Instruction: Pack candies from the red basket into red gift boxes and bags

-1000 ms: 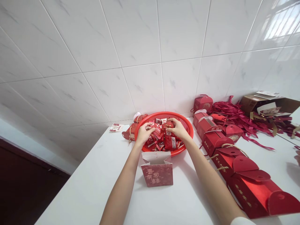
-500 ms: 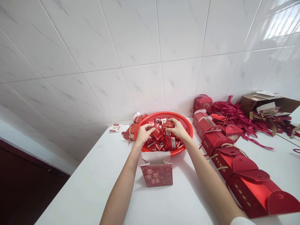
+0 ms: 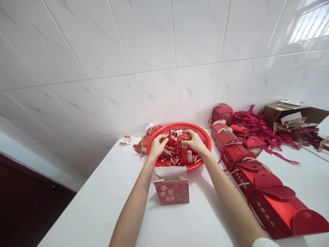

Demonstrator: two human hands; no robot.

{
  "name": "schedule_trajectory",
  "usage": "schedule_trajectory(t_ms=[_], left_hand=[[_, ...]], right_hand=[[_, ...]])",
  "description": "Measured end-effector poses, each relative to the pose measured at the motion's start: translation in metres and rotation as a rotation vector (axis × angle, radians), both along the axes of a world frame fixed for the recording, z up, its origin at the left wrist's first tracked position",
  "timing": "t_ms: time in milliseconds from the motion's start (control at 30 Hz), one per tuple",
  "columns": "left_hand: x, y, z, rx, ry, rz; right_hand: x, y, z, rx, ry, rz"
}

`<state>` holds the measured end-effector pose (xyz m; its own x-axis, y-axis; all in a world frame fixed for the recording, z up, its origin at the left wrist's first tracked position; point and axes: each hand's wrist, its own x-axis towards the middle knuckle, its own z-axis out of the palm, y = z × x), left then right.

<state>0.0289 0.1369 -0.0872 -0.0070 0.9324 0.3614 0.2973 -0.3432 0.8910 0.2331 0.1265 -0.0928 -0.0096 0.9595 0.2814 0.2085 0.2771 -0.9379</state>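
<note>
A red plastic basket (image 3: 196, 167) full of red and white wrapped candies (image 3: 176, 159) stands near the wall. Over its left side, my left hand (image 3: 157, 146) pinches a red candy packet (image 3: 170, 140) between thumb and fingers. My right hand (image 3: 195, 142) is closed around another red packet (image 3: 184, 137) at the right of the pile. In front of the basket a dark red paper box (image 3: 171, 193) with pale lettering stands upright, its top open. How full the box is cannot be seen.
Red gift boxes (image 3: 272, 206) form a row along the right. Behind them lie a heap of crimson ribbons (image 3: 253, 125) and a brown cardboard box (image 3: 272, 115). Small red pouches (image 3: 142, 144) and a printed card (image 3: 126, 140) are left of the basket.
The packet in my left hand has tilted and shifted slightly up and left, uncovering candies beneath it. My right hand has stayed almost still.
</note>
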Motion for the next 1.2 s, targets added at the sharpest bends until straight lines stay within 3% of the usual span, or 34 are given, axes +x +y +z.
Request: schedule_trajectory(t_ms=[267,467,700,1033,1200], left_hand=[[-0.002,-0.001,0.001,0.027,0.018,0.007],[0.001,-0.005,0.005,-0.072,-0.071,-0.084],[0.006,-0.016,0.016,-0.01,-0.023,-0.157],[0.0,-0.007,0.008,0.1,0.001,-0.096],[-0.001,-0.006,0.007,0.04,0.044,-0.132]], right_hand=[[0.0,0.002,-0.002,-0.005,0.005,0.007],[-0.001,-0.002,0.003,-0.026,0.015,0.005],[-0.001,-0.004,0.004,-0.036,0.006,0.018],[-0.002,-0.008,0.007,-0.086,0.085,0.095],[-0.003,-0.011,0.011,-0.093,0.118,0.183]])
